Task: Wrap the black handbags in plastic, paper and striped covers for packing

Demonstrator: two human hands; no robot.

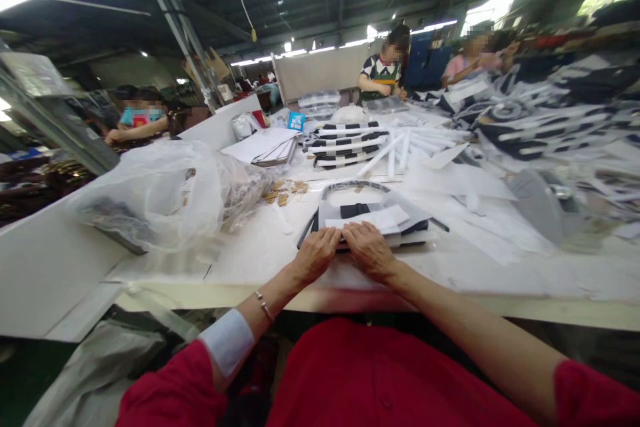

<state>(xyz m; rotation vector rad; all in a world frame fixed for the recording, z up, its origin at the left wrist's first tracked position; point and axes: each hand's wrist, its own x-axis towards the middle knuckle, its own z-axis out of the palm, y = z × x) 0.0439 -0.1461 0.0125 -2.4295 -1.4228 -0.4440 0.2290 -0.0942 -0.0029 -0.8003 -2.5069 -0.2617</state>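
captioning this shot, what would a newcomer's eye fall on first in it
The left hand and right hand meet near the front edge of the table, at a white strip. Below them, a red top fills the bottom centre. A big translucent plastic bag sprawls on the left, and a black-and-white checked stack sits beyond the hands.
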